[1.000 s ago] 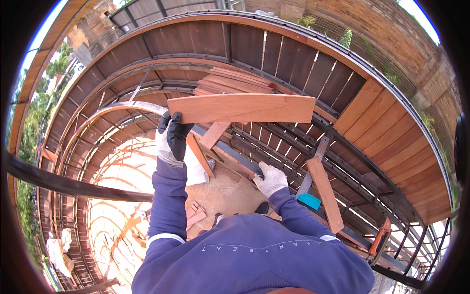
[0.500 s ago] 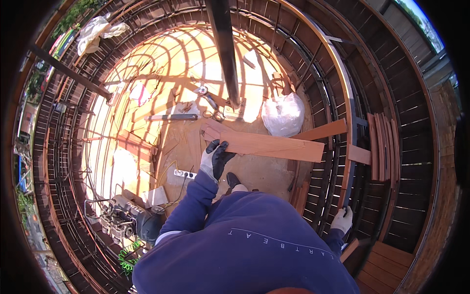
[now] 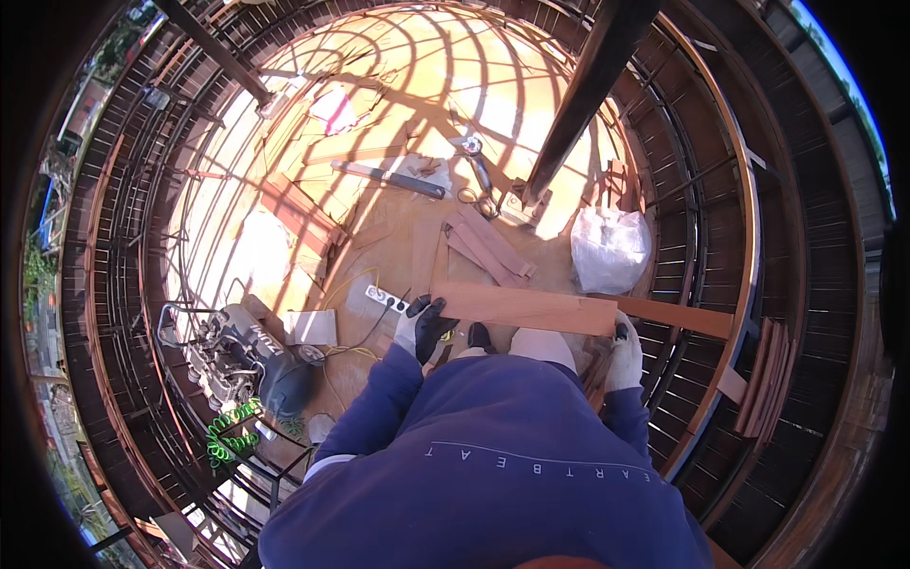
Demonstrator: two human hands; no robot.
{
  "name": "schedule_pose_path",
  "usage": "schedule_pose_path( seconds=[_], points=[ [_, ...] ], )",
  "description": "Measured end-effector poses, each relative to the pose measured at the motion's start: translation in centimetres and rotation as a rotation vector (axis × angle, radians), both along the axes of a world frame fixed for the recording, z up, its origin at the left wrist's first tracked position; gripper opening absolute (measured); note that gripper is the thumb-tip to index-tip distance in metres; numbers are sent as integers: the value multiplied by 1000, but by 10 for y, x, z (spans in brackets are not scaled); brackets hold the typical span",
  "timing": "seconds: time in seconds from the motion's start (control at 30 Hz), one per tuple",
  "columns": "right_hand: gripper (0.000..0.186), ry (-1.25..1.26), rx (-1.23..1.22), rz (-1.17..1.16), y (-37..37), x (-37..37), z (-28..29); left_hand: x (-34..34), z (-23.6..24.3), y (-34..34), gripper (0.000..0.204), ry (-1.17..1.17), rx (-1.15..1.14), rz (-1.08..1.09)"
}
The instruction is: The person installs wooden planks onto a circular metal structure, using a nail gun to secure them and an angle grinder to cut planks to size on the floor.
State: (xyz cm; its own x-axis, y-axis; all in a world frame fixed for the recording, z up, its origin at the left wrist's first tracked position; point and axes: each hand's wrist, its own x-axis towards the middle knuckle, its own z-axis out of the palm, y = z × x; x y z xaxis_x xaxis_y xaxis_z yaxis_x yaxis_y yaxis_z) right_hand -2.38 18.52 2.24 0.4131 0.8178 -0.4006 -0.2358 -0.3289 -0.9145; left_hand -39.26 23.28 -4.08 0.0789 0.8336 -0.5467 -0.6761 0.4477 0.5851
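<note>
A reddish-brown wooden board [image 3: 517, 305] lies crosswise in front of my body, held up above the floor. My left hand [image 3: 423, 328], in a white glove with black fingers, is closed on the board's left end. My right hand [image 3: 623, 355], gloved alike, is at the right end, its fingers partly hidden and closed on that end. Behind the board's right end, another brown board [image 3: 678, 315] runs out to the curved railing. On the floor just beyond lie several short wooden planks [image 3: 485, 248].
A dark post [image 3: 592, 90] rises beyond the planks, near a filled clear plastic bag [image 3: 609, 251]. An air compressor [image 3: 261, 365] with a green coiled hose [image 3: 230, 431] stands at left. A white power strip [image 3: 387, 299] with cords lies nearby. Upright boards [image 3: 766, 379] lean at right.
My right hand has come from the railing at the lower right to the board's right end. The board has moved slightly down in view, and the whole view has shifted.
</note>
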Motion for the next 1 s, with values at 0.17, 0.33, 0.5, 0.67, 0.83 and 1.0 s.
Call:
schedule_pose_path(
  seconds=[0.17,0.33,0.5,0.67,0.83,1.0],
  points=[
    [31,-2,-112,434,75,-44,4,-40,9,-36,35,-17,-131,147],
    [26,84,-116,676,177,-98,-30,-67,-34,-41,40,104,-233,381],
    [21,-101,-26,1006,262,-119,-47,-88,-80,-17,38,120,-150,445],
    [15,23,-32,1090,333,-165,-6,-85,-94,12,41,350,-231,592],
    [27,-254,59,1217,388,-160,-52,-76,-14,86,88,1551,-154,26],
    [28,95,-94,1256,402,-196,-54,-59,11,148,103,1735,260,-407]
  ],
)
